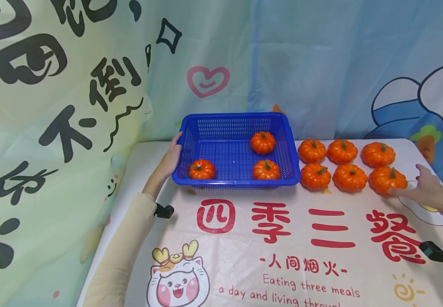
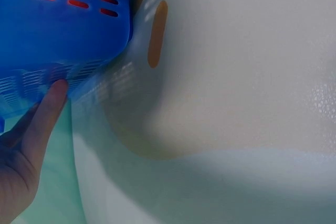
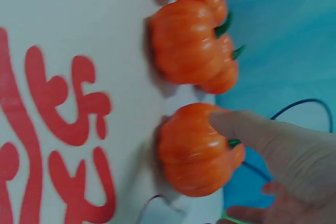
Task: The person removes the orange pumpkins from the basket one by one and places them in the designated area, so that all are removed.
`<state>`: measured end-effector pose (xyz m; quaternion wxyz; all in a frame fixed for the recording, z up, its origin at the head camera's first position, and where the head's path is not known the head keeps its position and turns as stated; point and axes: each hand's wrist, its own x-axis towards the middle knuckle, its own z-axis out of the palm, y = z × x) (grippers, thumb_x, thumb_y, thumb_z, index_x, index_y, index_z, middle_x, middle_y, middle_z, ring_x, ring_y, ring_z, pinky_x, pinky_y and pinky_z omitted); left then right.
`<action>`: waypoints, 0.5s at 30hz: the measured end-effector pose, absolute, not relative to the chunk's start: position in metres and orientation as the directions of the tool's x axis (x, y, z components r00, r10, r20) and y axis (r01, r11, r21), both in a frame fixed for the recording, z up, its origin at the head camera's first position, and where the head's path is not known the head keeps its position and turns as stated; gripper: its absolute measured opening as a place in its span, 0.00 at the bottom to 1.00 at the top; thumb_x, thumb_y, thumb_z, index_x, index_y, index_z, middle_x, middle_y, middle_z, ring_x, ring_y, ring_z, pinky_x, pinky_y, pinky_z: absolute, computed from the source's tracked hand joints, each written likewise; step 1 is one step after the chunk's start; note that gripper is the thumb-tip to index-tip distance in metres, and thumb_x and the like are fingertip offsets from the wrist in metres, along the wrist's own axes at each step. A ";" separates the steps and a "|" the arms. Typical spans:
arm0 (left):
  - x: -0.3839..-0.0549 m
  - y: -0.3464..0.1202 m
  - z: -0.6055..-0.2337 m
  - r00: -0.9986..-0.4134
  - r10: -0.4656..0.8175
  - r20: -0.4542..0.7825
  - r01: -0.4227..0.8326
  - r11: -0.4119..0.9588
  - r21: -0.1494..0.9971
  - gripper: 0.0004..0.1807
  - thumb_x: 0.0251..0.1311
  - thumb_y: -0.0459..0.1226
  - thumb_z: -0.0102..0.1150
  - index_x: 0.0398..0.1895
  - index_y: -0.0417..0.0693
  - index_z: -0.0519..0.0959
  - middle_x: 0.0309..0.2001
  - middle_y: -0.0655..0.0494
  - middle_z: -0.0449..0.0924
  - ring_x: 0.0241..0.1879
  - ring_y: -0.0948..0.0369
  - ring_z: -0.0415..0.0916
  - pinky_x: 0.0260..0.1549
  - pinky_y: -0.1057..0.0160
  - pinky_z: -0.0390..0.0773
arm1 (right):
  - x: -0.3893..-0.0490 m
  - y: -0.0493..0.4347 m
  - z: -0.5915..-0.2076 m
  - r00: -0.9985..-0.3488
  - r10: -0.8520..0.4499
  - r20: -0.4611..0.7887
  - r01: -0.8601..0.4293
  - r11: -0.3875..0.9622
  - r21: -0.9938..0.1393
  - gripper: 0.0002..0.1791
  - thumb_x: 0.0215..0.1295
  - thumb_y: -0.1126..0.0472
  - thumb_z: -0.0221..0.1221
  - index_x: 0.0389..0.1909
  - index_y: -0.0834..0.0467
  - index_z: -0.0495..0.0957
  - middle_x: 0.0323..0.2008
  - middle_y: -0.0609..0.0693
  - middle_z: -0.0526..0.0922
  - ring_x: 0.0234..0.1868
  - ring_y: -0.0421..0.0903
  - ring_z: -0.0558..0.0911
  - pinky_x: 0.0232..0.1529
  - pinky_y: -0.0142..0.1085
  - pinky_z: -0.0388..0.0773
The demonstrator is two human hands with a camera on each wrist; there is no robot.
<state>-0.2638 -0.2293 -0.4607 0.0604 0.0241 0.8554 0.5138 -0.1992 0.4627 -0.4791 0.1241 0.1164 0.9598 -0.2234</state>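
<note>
A blue plastic basket (image 1: 237,182) with slotted walls stands toward the back of the table and holds three orange toy pumpkins, one of them a pumpkin (image 1: 263,143) at the back right. My left hand (image 1: 171,160) rests against the basket's left side; in the left wrist view its straight thumb lies along the outer wall. To the right, my right hand (image 1: 429,192) reaches around the front-right pumpkin (image 1: 388,181) with spread fingers. The right wrist view shows the thumb overlapping that pumpkin (image 3: 191,150), near its green stem, and the other fingers beyond it.
Beside the basket, several more pumpkins form two rows, including a back-row pumpkin (image 1: 378,154) and a front-row pumpkin (image 1: 350,178). A printed cloth (image 1: 244,260) covers the table. Behind the table hangs a printed curtain (image 1: 298,64), which also runs along the left.
</note>
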 end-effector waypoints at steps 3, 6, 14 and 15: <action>-0.265 -0.231 -0.466 -0.993 0.096 -0.061 -0.005 0.492 0.870 0.30 0.74 0.44 0.21 0.78 0.64 0.40 0.79 0.49 0.41 0.77 0.48 0.42 0.74 0.44 0.44 | -0.196 0.451 -0.462 -0.966 0.160 -0.201 0.234 0.874 -0.427 0.64 0.58 0.41 0.63 0.72 0.73 0.29 0.64 0.83 0.45 0.58 0.78 0.55 0.44 0.72 0.69; -0.266 -0.231 -0.467 -0.994 0.096 -0.060 -0.005 0.490 0.872 0.29 0.75 0.44 0.21 0.78 0.64 0.40 0.79 0.50 0.40 0.77 0.48 0.42 0.74 0.44 0.44 | -0.192 0.431 -0.441 -0.982 0.123 -0.141 0.174 0.876 -0.449 0.57 0.62 0.52 0.62 0.72 0.73 0.31 0.64 0.84 0.46 0.58 0.78 0.56 0.43 0.70 0.70; -0.251 -0.222 -0.435 -0.988 0.117 -0.101 -0.034 0.469 0.882 0.30 0.74 0.37 0.23 0.78 0.51 0.41 0.78 0.42 0.40 0.77 0.44 0.41 0.74 0.42 0.44 | -0.186 0.374 -0.408 -0.985 -0.029 -0.172 0.077 0.811 -0.579 0.53 0.66 0.48 0.57 0.74 0.71 0.33 0.66 0.81 0.50 0.63 0.78 0.56 0.49 0.68 0.67; -0.248 -0.220 -0.432 -0.988 0.117 -0.101 -0.034 0.474 0.880 0.30 0.74 0.36 0.23 0.78 0.49 0.41 0.78 0.41 0.40 0.77 0.43 0.42 0.74 0.42 0.44 | -0.185 0.367 -0.406 -0.981 -0.052 -0.185 0.068 0.805 -0.590 0.53 0.66 0.47 0.57 0.74 0.70 0.34 0.67 0.80 0.52 0.63 0.77 0.57 0.49 0.68 0.68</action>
